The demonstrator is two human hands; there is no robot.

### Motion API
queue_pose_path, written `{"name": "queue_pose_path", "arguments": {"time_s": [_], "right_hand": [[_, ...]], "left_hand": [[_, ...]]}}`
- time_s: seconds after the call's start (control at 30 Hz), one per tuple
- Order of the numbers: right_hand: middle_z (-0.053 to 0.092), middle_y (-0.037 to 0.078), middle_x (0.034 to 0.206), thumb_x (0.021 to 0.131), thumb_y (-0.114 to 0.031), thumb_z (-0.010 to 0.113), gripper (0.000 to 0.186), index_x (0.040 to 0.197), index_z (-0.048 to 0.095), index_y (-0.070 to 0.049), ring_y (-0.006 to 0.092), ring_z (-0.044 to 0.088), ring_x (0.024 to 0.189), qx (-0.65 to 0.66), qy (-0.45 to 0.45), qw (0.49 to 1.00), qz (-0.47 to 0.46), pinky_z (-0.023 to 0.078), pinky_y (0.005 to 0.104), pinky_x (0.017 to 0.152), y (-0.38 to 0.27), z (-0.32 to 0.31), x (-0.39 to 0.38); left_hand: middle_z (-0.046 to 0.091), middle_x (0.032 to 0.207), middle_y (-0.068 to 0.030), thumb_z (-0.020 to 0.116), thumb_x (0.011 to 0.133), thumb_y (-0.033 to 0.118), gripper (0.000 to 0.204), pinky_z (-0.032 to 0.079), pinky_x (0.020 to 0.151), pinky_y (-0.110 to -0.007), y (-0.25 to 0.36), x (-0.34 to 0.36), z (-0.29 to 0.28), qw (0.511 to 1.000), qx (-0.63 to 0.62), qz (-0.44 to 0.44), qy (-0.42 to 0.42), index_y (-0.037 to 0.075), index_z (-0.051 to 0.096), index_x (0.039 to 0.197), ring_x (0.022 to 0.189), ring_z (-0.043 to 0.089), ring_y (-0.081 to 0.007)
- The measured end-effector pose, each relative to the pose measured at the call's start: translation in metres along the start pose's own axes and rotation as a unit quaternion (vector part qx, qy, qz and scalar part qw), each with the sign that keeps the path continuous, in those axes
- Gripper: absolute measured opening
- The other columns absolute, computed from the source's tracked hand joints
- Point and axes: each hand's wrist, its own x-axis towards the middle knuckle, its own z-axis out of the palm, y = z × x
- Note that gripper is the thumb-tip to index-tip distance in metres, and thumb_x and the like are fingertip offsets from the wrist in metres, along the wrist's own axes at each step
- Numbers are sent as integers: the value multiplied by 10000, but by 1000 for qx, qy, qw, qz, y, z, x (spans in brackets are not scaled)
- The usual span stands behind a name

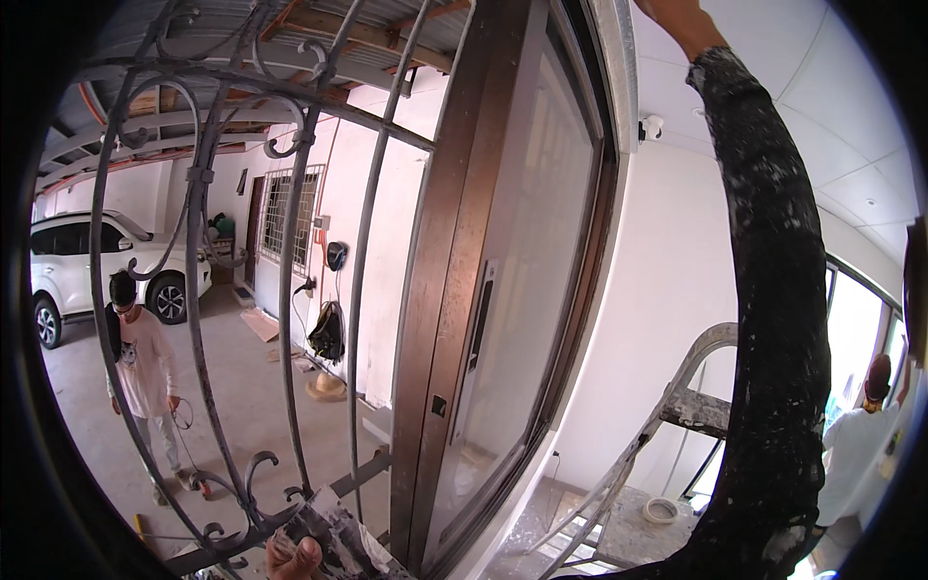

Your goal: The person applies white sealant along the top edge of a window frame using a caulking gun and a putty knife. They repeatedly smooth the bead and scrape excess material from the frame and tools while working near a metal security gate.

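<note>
black sleeve (778, 290): nearest my camera, spattered white, filling much of the right side.
white car (72, 275): farthest left, seen past the bars, behind a person in a pale shirt (143, 362).
grille (199, 176): grey scrolled bars, between my view and that person.
left hand (295, 558): closed on the smeared plate (333, 532), thumb in front, other fingers mostly hidden; the plate sits low, near the grille's foot.
right hand (677, 21): raised past the top border; i cannot tell how open it is or whether it holds anything.
plate risk: if the smears are wet, a tilt could drip them; a leftward swing could knock the bars.
sleeve risk: a careless elbow might catch the stepladder (698, 411), partly hidden behind it.
frame edges: the brown window frame (430, 338) and glass pane (532, 242) give hard corners mid-view.
room: i judge most of it between frame and sleeve, before the white wall (667, 222); a co-worker in white (855, 454) stands farther right.
</note>
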Motion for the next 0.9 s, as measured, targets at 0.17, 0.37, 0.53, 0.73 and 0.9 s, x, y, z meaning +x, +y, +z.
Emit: {"name": "queue_pose_path", "arguments": {"time_s": [0.17,0.37,0.53,0.73,0.9], "right_hand": [[673,150,862,847,-135,608,112,844,698,-68,349,638,890,65,14,995,75,455,507,845,20,-85,-25],[695,215,1022,860,-180,639,239,1030,695,-22,391,646,1011,203,-15,967,155,507,468,879,26,-92,-67],[714,125,827,943,-356,676,373,1095,689,-16,196,685,718,386,-66,886,250,526,319,700,8,-125,-133],[666,20,915,951,-287,709,290,1017,665,-8,73,602,809,757,-74,485,431,503,252,676,-61,-249,-241],[679,9,926,1011,-349,607,338,1062,629,-16,49,630,809,779,-219,255,529,548,200,703,-118,-304,-315]], "left_hand": [[499,642,48,666,955,66,285,281,450,-231,-6,6,-19,1000,-1,-13,-18,136,538,710,522,416,-49],[597,718,-4,646,961,66,223,391,515,-251,-21,12,-35,1000,9,2,-3,101,586,749,610,539,-89],[681,822,-59,626,964,74,52,494,599,-263,-44,24,-61,1000,3,15,-12,61,661,927,727,643,-145],[710,1003,-73,587,988,144,221,556,713,-327,-79,28,-34,996,10,-34,-81,21,651,1159,885,684,-219],[690,986,-62,615,972,189,262,538,729,-314,-93,4,50,965,94,-206,-131,6,657,1155,824,650,-168]]}}
